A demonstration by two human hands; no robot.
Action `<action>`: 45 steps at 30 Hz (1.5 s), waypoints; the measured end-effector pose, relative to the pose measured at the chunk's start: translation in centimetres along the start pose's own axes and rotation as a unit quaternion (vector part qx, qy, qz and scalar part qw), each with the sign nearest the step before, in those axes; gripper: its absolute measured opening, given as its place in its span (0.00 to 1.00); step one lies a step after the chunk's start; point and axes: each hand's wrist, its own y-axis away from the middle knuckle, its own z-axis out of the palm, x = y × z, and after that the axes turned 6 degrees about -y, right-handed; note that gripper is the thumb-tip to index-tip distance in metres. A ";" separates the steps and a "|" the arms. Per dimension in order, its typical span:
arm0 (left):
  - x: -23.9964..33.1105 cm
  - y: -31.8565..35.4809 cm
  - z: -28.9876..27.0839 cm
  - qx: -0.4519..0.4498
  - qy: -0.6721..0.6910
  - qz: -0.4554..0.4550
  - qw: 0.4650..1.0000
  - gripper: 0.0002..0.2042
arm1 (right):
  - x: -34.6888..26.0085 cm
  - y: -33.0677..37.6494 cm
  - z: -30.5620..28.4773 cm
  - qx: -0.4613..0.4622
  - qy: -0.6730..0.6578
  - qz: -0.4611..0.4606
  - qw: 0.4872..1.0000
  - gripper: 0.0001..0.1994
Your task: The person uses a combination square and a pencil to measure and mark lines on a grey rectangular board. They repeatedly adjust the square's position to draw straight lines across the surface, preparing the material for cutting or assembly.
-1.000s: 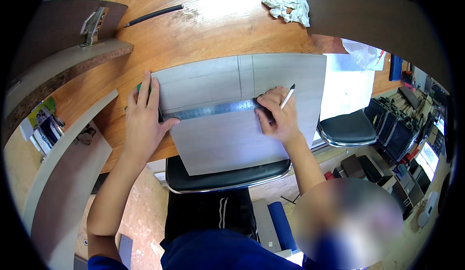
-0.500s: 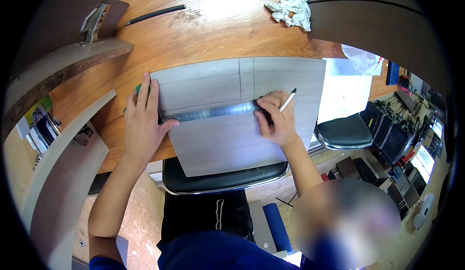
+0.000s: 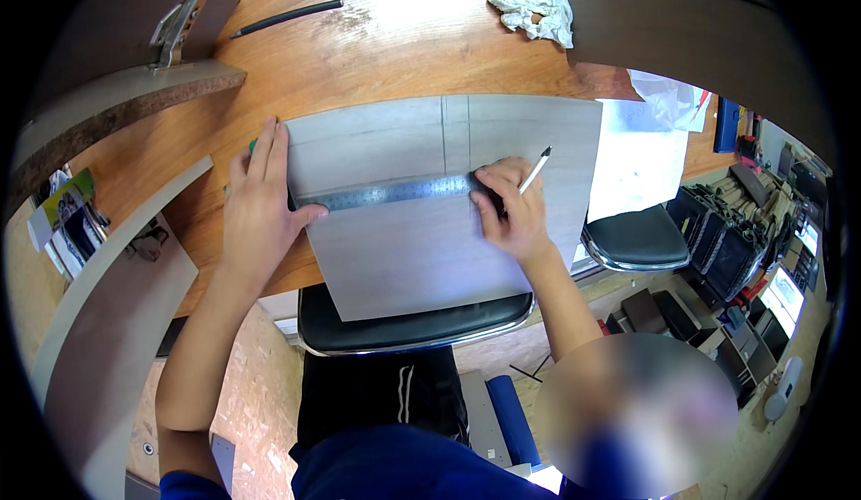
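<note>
A grey wood-grain board [image 3: 413,258] lies in front of me, with dark pencil lines across its far part. A metal ruler [image 3: 395,193] runs across it from the left edge to my right hand. My left hand [image 3: 260,200] grips the ruler's left end at the board's edge, fingers straight and close together, thumb on the board. Bits of a green part [image 3: 253,147] show beside these fingers; the rest is hidden. My right hand [image 3: 518,208] is closed on a white pencil [image 3: 536,170], its dark tip pointing up and away. Its fingertips rest on a dark piece at the ruler's right end.
A black pen [image 3: 287,17] and crumpled white paper [image 3: 538,11] lie on the wooden table [image 3: 395,60]. Panels, one with a metal hinge [image 3: 175,34], stand at left. A dark panel [image 3: 664,25] and white sheets [image 3: 632,164] are at right. Black stools [image 3: 413,325] stand below the board.
The whole view has shifted slightly, so the board and table sit a little higher in the picture. Both hands keep their places on the ruler and the pencil stays in my right hand.
</note>
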 end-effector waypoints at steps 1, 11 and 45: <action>0.1 0.0 -0.1 -0.002 -0.003 -0.003 1.000 0.56 | 0.0 0.0 0.0 0.000 0.000 0.002 1.000 0.18; 0.3 -0.2 -0.3 -0.010 -0.002 -0.013 1.000 0.56 | 0.1 0.2 0.1 0.007 0.001 0.006 1.000 0.17; 0.4 -0.8 0.1 0.006 0.001 -0.026 1.000 0.53 | 0.4 0.3 0.3 0.018 0.003 0.020 1.000 0.16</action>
